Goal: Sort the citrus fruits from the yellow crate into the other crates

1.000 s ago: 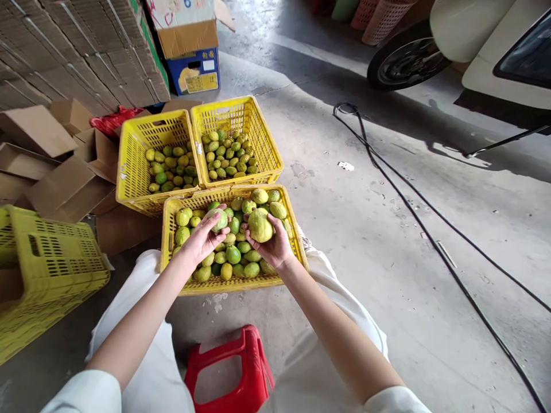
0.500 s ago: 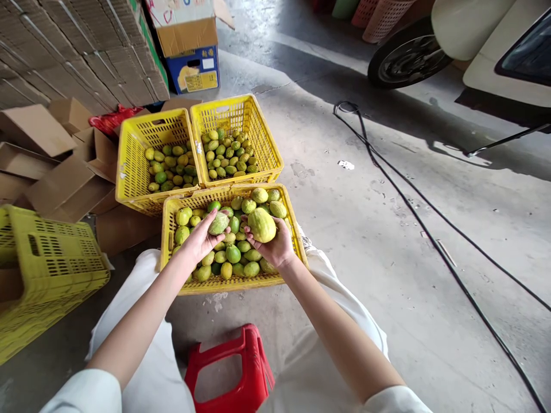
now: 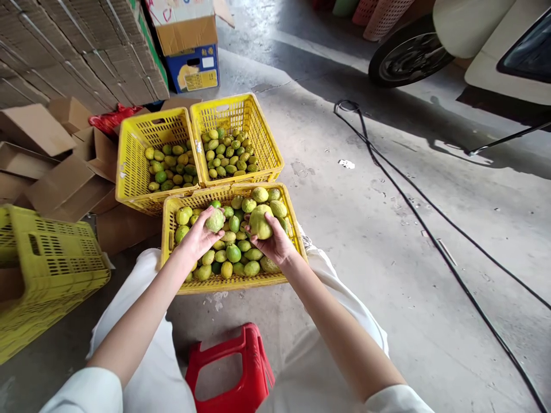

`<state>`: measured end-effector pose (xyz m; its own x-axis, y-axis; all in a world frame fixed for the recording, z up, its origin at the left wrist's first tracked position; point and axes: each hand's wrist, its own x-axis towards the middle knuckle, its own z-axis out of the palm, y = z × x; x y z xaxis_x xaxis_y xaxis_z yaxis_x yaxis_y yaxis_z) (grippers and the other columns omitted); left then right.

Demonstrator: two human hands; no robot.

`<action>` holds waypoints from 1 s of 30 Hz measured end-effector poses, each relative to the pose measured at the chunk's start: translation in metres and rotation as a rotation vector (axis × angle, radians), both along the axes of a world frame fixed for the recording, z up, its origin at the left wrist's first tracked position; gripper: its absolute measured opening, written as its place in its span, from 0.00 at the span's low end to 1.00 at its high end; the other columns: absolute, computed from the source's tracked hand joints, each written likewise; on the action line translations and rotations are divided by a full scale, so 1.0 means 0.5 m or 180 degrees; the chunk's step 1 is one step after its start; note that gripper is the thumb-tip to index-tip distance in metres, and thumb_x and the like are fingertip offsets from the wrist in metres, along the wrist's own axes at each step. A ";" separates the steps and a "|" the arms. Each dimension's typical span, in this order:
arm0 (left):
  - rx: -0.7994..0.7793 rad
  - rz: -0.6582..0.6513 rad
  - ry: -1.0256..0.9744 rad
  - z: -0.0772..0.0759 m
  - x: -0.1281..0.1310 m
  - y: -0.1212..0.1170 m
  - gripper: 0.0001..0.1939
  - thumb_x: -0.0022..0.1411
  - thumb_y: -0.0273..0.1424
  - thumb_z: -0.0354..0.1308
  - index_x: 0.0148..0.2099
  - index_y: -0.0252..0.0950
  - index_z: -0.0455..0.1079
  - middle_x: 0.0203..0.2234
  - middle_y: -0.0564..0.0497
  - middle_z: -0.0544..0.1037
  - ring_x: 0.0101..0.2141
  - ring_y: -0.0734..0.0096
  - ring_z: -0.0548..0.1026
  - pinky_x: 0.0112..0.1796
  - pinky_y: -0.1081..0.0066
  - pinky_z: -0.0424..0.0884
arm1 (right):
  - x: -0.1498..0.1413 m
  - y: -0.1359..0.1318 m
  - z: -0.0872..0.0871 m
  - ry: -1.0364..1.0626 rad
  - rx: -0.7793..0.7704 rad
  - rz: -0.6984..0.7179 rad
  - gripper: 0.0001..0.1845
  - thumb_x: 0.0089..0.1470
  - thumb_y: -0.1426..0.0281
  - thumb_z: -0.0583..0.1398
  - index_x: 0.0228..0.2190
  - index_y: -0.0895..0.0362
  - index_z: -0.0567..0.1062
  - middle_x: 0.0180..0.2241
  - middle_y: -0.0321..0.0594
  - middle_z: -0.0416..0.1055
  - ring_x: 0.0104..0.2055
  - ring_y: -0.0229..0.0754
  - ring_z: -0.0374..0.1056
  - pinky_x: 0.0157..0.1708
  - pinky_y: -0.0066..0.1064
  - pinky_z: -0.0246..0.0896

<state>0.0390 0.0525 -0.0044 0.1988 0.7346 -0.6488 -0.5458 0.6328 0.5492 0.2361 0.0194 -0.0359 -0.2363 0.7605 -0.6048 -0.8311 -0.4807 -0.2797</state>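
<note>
My left hand is closed round a small pale green lemon, its rough end turned up toward me. In my right hand sits a larger yellow-green lemon, with the thumb pressed on its side. Both hands hover over the front yellow crate, which is full of green and yellow lemons. Part of that fruit is hidden behind my hands.
Behind it stand a left yellow crate and a right yellow crate, each part-filled with lemons. Another crate and cardboard boxes are at left. A red stool is between my legs. Black cable crosses the floor.
Both lemons have been turned in my hands, the left one now end-on. My right thumb has come over the top of the larger lemon. The crates have not moved.
</note>
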 end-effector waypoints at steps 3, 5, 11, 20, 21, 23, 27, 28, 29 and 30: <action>-0.0263 -0.0117 0.0051 0.006 0.001 0.001 0.09 0.70 0.32 0.57 0.38 0.34 0.74 0.27 0.50 0.76 0.27 0.74 0.76 0.29 0.75 0.76 | -0.002 0.001 -0.003 -0.0164 -0.0063 0.0187 0.23 0.71 0.52 0.52 0.45 0.58 0.75 0.33 0.42 0.81 0.26 0.41 0.76 0.16 0.26 0.71; -0.0410 -0.0188 0.0225 0.010 0.001 0.003 0.07 0.67 0.30 0.57 0.37 0.33 0.73 0.28 0.48 0.77 0.26 0.72 0.76 0.26 0.76 0.75 | -0.002 0.001 -0.007 -0.0158 -0.0138 0.0182 0.23 0.69 0.51 0.53 0.47 0.57 0.74 0.35 0.44 0.81 0.30 0.46 0.79 0.21 0.31 0.76; -0.0563 -0.0392 0.0720 0.019 -0.007 0.010 0.12 0.68 0.32 0.53 0.34 0.32 0.73 0.26 0.46 0.77 0.21 0.72 0.74 0.17 0.78 0.65 | 0.012 0.003 -0.007 -0.0234 -0.0121 -0.0061 0.17 0.58 0.66 0.61 0.50 0.53 0.72 0.40 0.45 0.82 0.46 0.56 0.82 0.42 0.50 0.83; 0.0335 -0.0533 0.1829 0.017 -0.021 0.015 0.11 0.63 0.32 0.61 0.29 0.33 0.73 0.23 0.49 0.75 0.19 0.73 0.72 0.15 0.77 0.60 | 0.014 0.001 0.000 -0.0497 -0.0065 0.0139 0.12 0.55 0.63 0.67 0.40 0.53 0.74 0.33 0.38 0.80 0.36 0.48 0.80 0.38 0.42 0.83; 0.0388 -0.0526 0.1976 0.017 -0.021 0.015 0.11 0.62 0.32 0.61 0.27 0.33 0.72 0.22 0.50 0.74 0.18 0.74 0.71 0.14 0.78 0.57 | 0.011 0.001 0.000 -0.0583 -0.0127 0.0185 0.10 0.55 0.64 0.67 0.39 0.53 0.75 0.32 0.37 0.80 0.35 0.46 0.79 0.37 0.40 0.83; 0.0440 -0.0485 0.2207 0.012 -0.024 0.015 0.11 0.59 0.33 0.61 0.25 0.34 0.71 0.20 0.51 0.73 0.16 0.76 0.70 0.12 0.78 0.52 | 0.005 -0.001 -0.001 -0.0848 -0.0216 0.0324 0.08 0.55 0.66 0.67 0.37 0.54 0.76 0.32 0.36 0.79 0.33 0.43 0.77 0.33 0.35 0.81; 0.0580 -0.0407 0.2570 -0.008 -0.032 0.015 0.10 0.55 0.34 0.61 0.25 0.34 0.71 0.19 0.52 0.71 0.14 0.76 0.69 0.11 0.79 0.48 | -0.006 -0.008 -0.005 -0.1236 -0.0105 0.0503 0.07 0.53 0.68 0.69 0.33 0.52 0.77 0.31 0.32 0.77 0.34 0.40 0.76 0.37 0.34 0.82; 0.0568 -0.0351 0.2605 -0.012 -0.034 0.015 0.10 0.55 0.34 0.61 0.25 0.34 0.71 0.19 0.52 0.71 0.14 0.76 0.69 0.11 0.79 0.47 | -0.007 -0.009 -0.006 -0.1248 -0.0103 0.0498 0.07 0.52 0.68 0.70 0.33 0.51 0.76 0.32 0.31 0.77 0.35 0.40 0.76 0.39 0.35 0.82; 0.0521 -0.0272 0.2618 -0.015 -0.035 0.017 0.10 0.56 0.34 0.61 0.26 0.34 0.71 0.19 0.52 0.72 0.15 0.76 0.69 0.11 0.80 0.48 | -0.007 -0.008 -0.006 -0.1238 -0.0117 0.0455 0.08 0.52 0.67 0.70 0.34 0.51 0.76 0.32 0.31 0.77 0.36 0.40 0.77 0.41 0.36 0.82; 0.0442 -0.0174 0.2599 -0.016 -0.036 0.019 0.11 0.58 0.34 0.61 0.26 0.35 0.71 0.20 0.52 0.72 0.15 0.76 0.70 0.12 0.80 0.51 | -0.005 -0.007 -0.007 -0.1194 -0.0139 0.0396 0.09 0.53 0.66 0.70 0.35 0.51 0.76 0.33 0.32 0.78 0.38 0.42 0.78 0.42 0.37 0.82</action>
<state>0.0209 0.0619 -0.0126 -0.2576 0.8216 -0.5086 0.0881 0.5441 0.8344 0.2337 0.0158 -0.0392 -0.0816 0.7117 -0.6978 -0.6099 -0.5894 -0.5298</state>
